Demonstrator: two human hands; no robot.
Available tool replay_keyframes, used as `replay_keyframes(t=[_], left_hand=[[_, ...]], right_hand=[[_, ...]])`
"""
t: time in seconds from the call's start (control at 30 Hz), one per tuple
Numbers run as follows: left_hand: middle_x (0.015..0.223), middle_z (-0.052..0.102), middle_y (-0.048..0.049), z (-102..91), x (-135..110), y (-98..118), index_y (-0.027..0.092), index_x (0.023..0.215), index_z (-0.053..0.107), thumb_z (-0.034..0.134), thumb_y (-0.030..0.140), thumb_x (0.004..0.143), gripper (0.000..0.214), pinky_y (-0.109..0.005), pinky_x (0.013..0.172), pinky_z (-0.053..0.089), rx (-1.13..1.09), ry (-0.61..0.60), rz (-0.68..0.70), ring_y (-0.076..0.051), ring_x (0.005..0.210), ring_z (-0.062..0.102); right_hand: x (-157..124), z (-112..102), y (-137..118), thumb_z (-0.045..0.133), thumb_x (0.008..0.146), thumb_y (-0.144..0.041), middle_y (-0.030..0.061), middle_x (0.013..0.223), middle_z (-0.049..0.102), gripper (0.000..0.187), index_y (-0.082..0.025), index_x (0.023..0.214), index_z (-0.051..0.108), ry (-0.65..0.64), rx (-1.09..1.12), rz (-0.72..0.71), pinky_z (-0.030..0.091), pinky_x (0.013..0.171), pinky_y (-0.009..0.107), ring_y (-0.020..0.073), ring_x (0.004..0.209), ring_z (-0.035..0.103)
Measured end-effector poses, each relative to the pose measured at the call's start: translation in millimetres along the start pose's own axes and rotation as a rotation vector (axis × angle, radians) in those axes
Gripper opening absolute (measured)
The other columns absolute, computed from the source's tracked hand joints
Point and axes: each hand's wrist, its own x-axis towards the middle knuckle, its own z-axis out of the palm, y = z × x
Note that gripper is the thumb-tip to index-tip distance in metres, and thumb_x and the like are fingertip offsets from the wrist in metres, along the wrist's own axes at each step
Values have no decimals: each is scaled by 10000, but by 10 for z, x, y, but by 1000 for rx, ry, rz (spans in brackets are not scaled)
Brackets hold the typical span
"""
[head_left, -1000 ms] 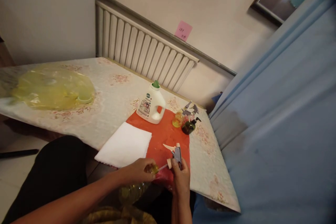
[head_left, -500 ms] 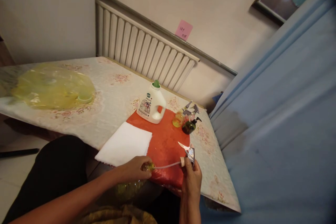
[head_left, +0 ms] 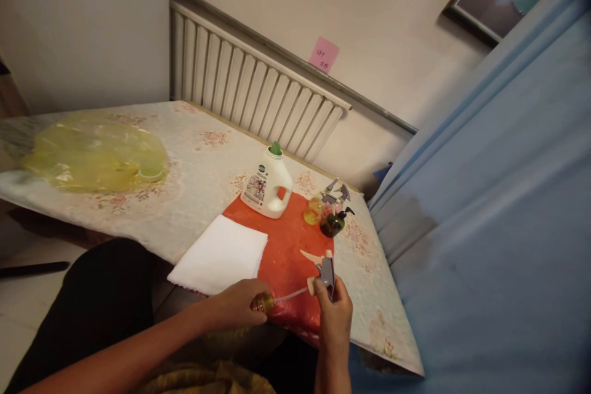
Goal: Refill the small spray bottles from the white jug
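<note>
The left hand (head_left: 237, 305) is closed around the yellowish bottle (head_left: 263, 302) just off the table's near edge, its neck pointing toward the right hand; the body below is mostly hidden. The right hand (head_left: 336, 314) is clamped on a grey spray head (head_left: 327, 274), nozzle up, at that same edge, nearer the table's near right corner. Between them a thin clear tube (head_left: 292, 295) slopes up rightward from the neck to the spray head's pale collar (head_left: 312, 286), its long axis roughly in line with the neck. Whether the tip sits inside the mouth I cannot tell.

Beneath the spray head is a red mat (head_left: 295, 246) reaching the near edge, with a white cloth (head_left: 221, 255) overlapping its left side. Farther back, toward the table's far right corner, stand a dark pump bottle (head_left: 333, 223) and a yellow bottle (head_left: 313, 212). A white jug (head_left: 272, 203) with a green spout stands at the mat's back edge. A yellow bag (head_left: 87, 154) lies at the table's left end. Beyond the far edge is a radiator (head_left: 249, 68).
</note>
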Motion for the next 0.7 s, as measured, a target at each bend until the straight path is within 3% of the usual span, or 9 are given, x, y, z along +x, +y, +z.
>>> replay_keyframes(t=[0.4, 0.7], left_hand=[[789, 619, 11, 11, -26, -30, 209, 800, 567, 556, 262, 650, 159, -243, 605, 345, 3, 9, -4, -184, 723, 559], [807, 621, 10, -2, -34, -42, 204, 857, 616, 541, 251, 653, 222, -240, 616, 358, -37, 19, 0, -179, 737, 563]], right_hand=[[23, -13, 68, 703, 717, -468, 24, 791, 716, 381, -148, 923, 700, 42, 76, 31, 473, 704, 272, 190, 744, 623], [108, -113, 297, 723, 739, -475, 0, 793, 688, 398, -151, 969, 694, 92, 164, 49, 483, 722, 265, 170, 763, 617]])
